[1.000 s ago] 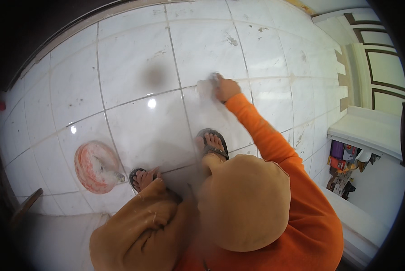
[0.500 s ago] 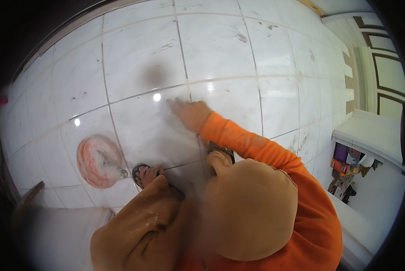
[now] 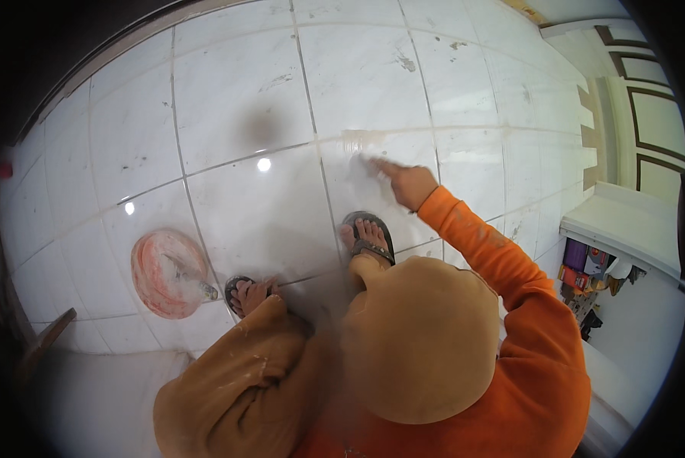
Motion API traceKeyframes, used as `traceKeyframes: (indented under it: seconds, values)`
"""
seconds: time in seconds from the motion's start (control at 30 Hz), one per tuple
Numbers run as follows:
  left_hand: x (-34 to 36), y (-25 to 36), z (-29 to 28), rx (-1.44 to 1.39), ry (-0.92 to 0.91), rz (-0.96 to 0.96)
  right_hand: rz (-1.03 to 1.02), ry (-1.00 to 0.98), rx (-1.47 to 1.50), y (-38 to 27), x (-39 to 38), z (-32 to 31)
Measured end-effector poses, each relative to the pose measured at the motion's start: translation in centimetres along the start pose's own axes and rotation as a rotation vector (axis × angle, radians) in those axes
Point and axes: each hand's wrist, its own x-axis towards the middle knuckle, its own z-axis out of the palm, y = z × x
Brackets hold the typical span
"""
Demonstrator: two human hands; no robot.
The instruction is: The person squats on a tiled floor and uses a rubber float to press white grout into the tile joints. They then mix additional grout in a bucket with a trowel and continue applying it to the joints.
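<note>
My right hand [image 3: 407, 183], in an orange sleeve, reaches down to the white tiled floor [image 3: 258, 206]. Its fingers are pressed together and point left, over a tile near a joint line. Something pale and blurred [image 3: 358, 164] shows at the fingertips; its kind cannot be made out. Just beyond it, a tan smear [image 3: 365, 140] lies along the joint. My left hand is out of sight. On the floor at the left sits a round reddish dish [image 3: 148, 267] streaked with whitish paste, with a small grey-ended tool [image 3: 207, 290] at its edge.
My sandalled feet [image 3: 369, 237] and tan trouser knees [image 3: 423, 343] take up the lower middle. At the right, a white shelf unit [image 3: 625, 229] holds boxes and small goods, near a panelled door [image 3: 659, 122]. A wooden piece [image 3: 52, 332] stands at the lower left.
My right hand has swept to the right and a little away from me across the tiles. My right foot now shows more fully. The dish has stayed in place.
</note>
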Motion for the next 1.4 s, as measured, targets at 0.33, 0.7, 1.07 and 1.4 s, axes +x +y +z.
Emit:
traceKeyframes:
  seconds: [0.33,0.7,1.07,1.4]
  values:
    - [0.5,0.6,-0.1,0.030,-0.039,0.058,0.027,0.538,-0.027,-12.1,13.4,5.7]
    - [0.0,0.6,0.1,0.027,-0.022,0.043,-0.237,0.102,0.005,-14.9,7.3,-0.6]
    - [0.2,0.4,0.5,0.025,-0.028,0.058,-0.462,0.132,-0.382,-5.6,1.9,3.9]
    - [0.4,0.7,0.5,0.044,-0.042,0.082,-0.017,0.331,0.031,-10.8,11.1,1.9]
